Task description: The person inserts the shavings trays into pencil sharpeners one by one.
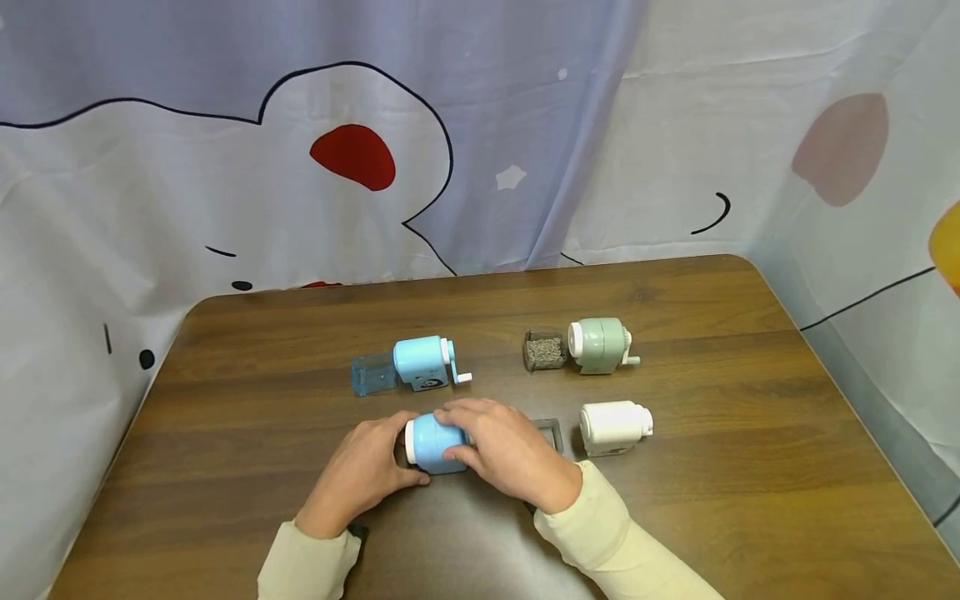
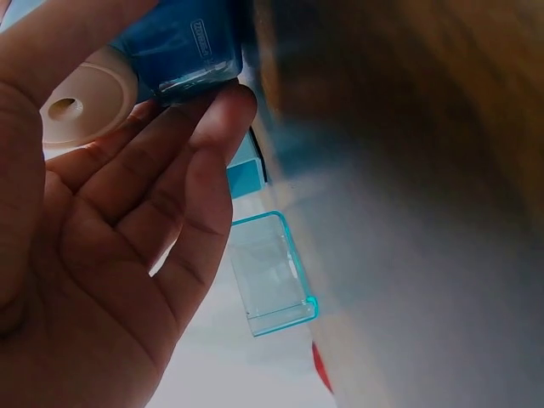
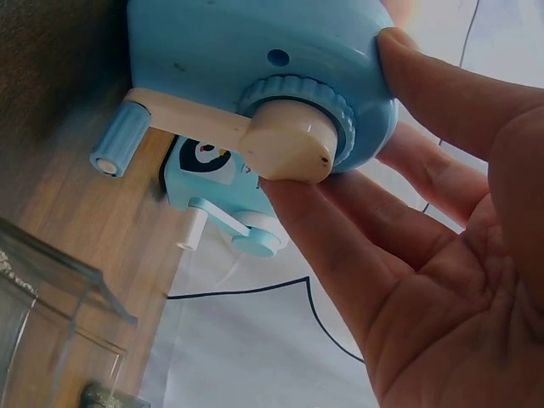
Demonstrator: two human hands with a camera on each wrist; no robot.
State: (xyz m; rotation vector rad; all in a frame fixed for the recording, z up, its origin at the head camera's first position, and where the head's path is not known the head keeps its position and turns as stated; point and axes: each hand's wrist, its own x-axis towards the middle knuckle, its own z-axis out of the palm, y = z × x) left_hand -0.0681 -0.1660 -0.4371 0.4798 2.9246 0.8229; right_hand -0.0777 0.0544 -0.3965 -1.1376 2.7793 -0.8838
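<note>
A blue crank pencil sharpener (image 1: 437,443) with a white front ring sits near the table's middle, between both hands. My left hand (image 1: 366,468) holds its left end, thumb on the near side and fingers on the far side. From the right, my right hand (image 1: 512,447) grips its body with thumb and fingers. The left wrist view shows the white ring's pencil hole (image 2: 65,108) and the dark blue see-through lower part (image 2: 191,51). In the right wrist view the cream crank (image 3: 195,119) with its blue knob (image 3: 121,138) is free of the fingers.
Behind stands a light blue sharpener (image 1: 422,362) beside its clear blue drawer (image 1: 373,375). Farther right are a green sharpener (image 1: 600,344) and a drawer with shavings (image 1: 544,352). A white sharpener (image 1: 613,427) stands near a grey drawer (image 1: 553,433), partly behind my right hand.
</note>
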